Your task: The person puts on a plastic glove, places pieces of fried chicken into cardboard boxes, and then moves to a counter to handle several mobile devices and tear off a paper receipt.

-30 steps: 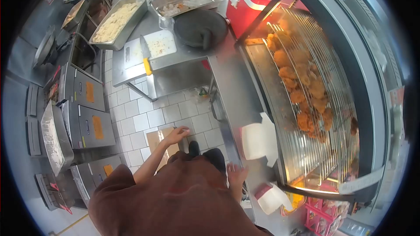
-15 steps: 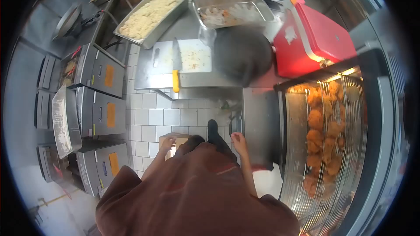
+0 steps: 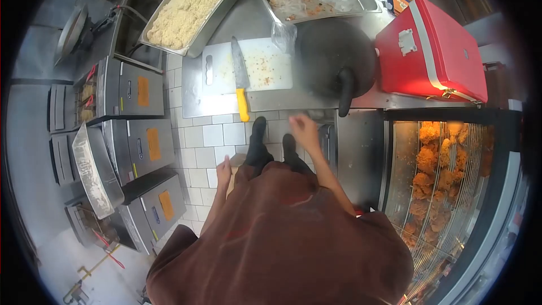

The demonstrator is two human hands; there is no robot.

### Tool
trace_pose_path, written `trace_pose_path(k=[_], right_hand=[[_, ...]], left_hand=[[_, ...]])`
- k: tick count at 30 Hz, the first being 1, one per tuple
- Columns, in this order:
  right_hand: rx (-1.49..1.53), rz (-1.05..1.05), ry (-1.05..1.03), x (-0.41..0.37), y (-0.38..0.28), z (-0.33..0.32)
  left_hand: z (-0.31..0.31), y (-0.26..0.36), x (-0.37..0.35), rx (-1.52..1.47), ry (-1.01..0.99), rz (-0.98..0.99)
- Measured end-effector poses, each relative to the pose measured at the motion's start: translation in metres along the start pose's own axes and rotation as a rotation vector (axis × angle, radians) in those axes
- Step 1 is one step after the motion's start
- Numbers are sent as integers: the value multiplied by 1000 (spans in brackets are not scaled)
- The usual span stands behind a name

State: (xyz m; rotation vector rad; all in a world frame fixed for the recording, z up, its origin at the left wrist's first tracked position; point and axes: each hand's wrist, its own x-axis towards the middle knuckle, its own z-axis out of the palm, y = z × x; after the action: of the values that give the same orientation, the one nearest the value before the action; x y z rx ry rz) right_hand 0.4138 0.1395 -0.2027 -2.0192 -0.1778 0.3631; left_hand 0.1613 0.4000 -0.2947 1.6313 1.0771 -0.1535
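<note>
My right hand [image 3: 305,133] is in mid-air just below the front edge of the steel table [image 3: 197,105], fingers curled in and nothing visible in them. My left hand [image 3: 224,173] hangs low beside my body, near a brown cardboard box [image 3: 236,162]; its fingers are seen edge-on and mostly hidden. Neither hand touches anything on the table. A yellow-handled knife [image 3: 240,73] lies across a white cutting board [image 3: 271,63], its handle over the table edge. Right of the board sits a dark round pan [image 3: 334,56] with its handle towards me.
Behind the board stand a deep pan of breading [image 3: 189,8] and a steel tray [image 3: 316,17] holding plastic gloves and crumbs. A red cooler box [image 3: 432,51] is at right, above a lit display cabinet [image 3: 389,175] with fried chicken [image 3: 427,158]. Fryers [image 3: 140,90] line the left.
My view has moved forward, so the table is closer. My right hand has come up and forward towards the table edge. My left hand stays low. Both feet now show on the floor.
</note>
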Motion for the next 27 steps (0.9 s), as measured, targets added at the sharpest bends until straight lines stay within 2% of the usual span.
trace_pose_path(k=[1, 3, 5, 6, 8, 9, 11, 12, 14, 15, 17, 18, 20, 21, 23, 24, 26, 27], right_hand=[[-94, -131, 172, 26, -24, 6], [-29, -218, 480, 85, -79, 14], [-150, -313, 699, 146, -123, 15], [-155, -318, 708, 176, -127, 19], [-376, -236, 655, 221, -121, 23], [-383, -240, 664, 227, -118, 25], [-502, -103, 503, 236, -119, 26], [-512, -106, 516, 231, -125, 28], [-420, -193, 598, 208, -131, 32], [-436, -184, 609, 199, -135, 31], [-321, -228, 661, 184, -145, 28], [-329, -211, 689, 174, -152, 27], [-88, -221, 577, 154, -169, 29], [-87, -201, 610, 142, -180, 31], [-247, -585, 789, 118, -201, 37], [-251, -569, 832, 106, -204, 42], [-162, -495, 983, 81, -208, 51], [-165, -474, 1026, 72, -208, 50]], left_hand=[[2, 23, 19, 1, -95, 142], [7, 97, 31, -42, -309, 249], [11, 184, 34, 19, -403, 410], [17, 217, 42, 20, -409, 547], [29, 283, 54, -3, -417, 782], [35, 317, 59, -29, -421, 885], [56, 368, 81, -24, -308, 1137], [67, 384, 102, -35, -315, 1147], [95, 401, 145, 234, -313, 1504], [102, 410, 157, 219, -329, 1507], [113, 423, 174, 756, -553, 1488], [115, 425, 177, 754, -581, 1509], [123, 428, 180, 621, -770, 1535], [123, 432, 167, 629, -806, 1550], [117, 448, 132, 332, -517, 1697], [135, 442, 138, 338, -555, 1723], [175, 423, 144, 225, -844, 1285], [168, 416, 116, -214, -1219, 764]])
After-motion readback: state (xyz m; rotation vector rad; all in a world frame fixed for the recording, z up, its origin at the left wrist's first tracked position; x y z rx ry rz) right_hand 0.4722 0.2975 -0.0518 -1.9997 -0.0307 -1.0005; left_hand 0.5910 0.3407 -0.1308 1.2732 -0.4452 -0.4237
